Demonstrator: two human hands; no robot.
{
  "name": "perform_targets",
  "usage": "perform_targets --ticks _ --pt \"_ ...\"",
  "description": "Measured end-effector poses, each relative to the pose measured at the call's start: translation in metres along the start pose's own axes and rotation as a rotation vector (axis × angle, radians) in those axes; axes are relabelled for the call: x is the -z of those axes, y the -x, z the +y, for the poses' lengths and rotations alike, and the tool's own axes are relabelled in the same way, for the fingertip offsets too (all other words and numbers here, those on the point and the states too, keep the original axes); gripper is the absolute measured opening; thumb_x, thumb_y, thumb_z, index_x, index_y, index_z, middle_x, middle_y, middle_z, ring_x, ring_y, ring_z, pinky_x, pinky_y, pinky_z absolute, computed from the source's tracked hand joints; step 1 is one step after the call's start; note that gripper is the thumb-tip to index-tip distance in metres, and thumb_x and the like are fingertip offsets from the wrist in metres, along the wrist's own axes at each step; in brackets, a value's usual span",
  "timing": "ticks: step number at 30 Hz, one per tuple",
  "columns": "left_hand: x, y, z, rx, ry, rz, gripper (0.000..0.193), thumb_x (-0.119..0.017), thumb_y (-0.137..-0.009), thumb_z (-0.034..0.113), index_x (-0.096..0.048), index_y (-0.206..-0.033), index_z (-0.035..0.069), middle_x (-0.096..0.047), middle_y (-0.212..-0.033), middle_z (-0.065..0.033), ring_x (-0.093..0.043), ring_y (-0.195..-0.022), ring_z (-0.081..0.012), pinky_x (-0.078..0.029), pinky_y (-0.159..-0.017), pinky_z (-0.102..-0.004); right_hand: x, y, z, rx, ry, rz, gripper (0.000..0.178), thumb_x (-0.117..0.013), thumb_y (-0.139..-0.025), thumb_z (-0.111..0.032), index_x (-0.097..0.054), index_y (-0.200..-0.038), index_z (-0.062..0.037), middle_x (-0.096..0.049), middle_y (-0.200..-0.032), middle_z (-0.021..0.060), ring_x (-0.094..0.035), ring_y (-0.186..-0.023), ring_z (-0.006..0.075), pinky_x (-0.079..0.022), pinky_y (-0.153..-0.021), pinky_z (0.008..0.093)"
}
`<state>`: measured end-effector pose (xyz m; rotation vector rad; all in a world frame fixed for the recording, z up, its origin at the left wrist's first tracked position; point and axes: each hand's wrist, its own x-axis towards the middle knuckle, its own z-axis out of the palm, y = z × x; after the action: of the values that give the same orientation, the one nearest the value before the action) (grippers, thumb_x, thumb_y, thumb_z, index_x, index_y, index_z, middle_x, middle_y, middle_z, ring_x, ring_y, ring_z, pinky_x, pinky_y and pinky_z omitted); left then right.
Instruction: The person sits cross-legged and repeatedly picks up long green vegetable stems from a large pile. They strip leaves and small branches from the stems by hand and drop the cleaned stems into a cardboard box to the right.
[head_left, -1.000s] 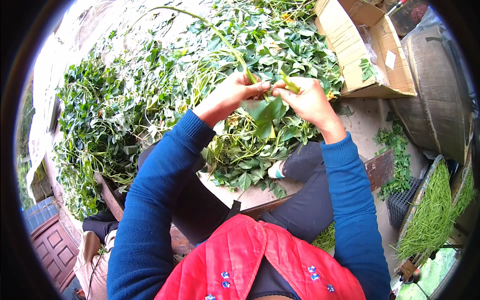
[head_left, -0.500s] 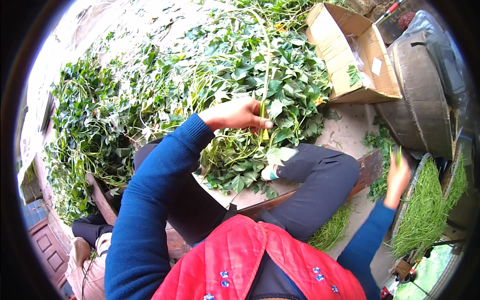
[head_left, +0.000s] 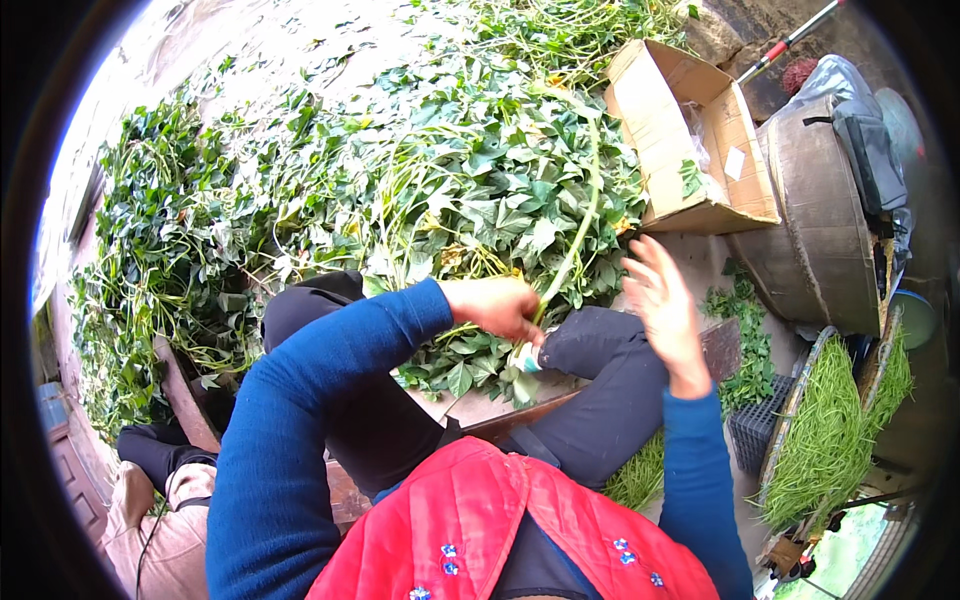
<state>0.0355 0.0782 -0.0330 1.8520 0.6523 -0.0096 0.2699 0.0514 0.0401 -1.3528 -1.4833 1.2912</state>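
Observation:
A long pale-green vine stem point(head_left: 591, 200) arches up from my left hand point(head_left: 500, 306), whose fingers are closed round its lower end above my bent legs. My right hand point(head_left: 660, 305) is raised right of the stem, fingers spread and nothing visible in it. In front of me spreads a big heap of leafy green vines point(head_left: 400, 190), with some yellowed leaves among them. The heap's near edge reaches under my left hand and beside my foot.
An opened cardboard box point(head_left: 690, 140) stands at the far right, beside a large brown drum-like container point(head_left: 825, 200). Round trays of thin green stalks point(head_left: 825, 430) lie at the right, near a dark plastic basket point(head_left: 750, 430). Another person point(head_left: 165, 510) sits at the lower left.
My right hand has come from beside the trays up and left toward the stem, and the green piece in it is gone. My left hand has shifted nearer, still gripping the vine stem.

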Motion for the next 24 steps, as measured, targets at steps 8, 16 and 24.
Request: perform_targets --ticks 8,16,24 --pt "-0.025 0.005 -0.021 -0.013 0.131 -0.135 0.036 -0.064 -0.08 0.037 -0.064 -0.086 0.001 -0.062 -0.071 -0.0168 -0.059 -0.064 -0.0276 -0.046 -0.062 -0.0387 -0.044 -0.07 -0.011 -0.393 -0.073 -0.384 0.048 -0.057 -0.087 -0.015 -0.036 -0.128 0.0021 -0.057 -0.105 0.0129 -0.061 -0.087 0.0173 -0.053 -0.072 0.0285" --pt "-0.016 0.018 -0.01 0.128 -0.395 -0.178 0.059 -0.058 -0.072 0.063 -0.068 -0.083 0.006 -0.065 -0.073 -0.0116 -0.063 -0.071 -0.0294 -0.048 -0.065 -0.0395 -0.065 -0.097 0.016 -0.529 0.065 -0.626 0.024 -0.057 -0.085 -0.009 -0.057 -0.107 0.0024 -0.059 -0.083 0.0068 -0.057 -0.071 0.0109 -0.051 -0.064 0.0235" --pt "0.034 0.034 -0.066 0.603 -0.649 0.217 0.041 -0.067 -0.072 0.048 -0.068 -0.076 0.007 -0.065 -0.072 -0.0109 -0.065 -0.07 -0.027 -0.05 -0.061 -0.0362 0.035 -0.297 -0.054 0.374 0.857 0.088 0.042 -0.069 -0.076 -0.029 -0.058 -0.097 0.0051 -0.064 -0.087 0.0122 -0.062 -0.081 0.0178 -0.049 -0.073 0.0292"
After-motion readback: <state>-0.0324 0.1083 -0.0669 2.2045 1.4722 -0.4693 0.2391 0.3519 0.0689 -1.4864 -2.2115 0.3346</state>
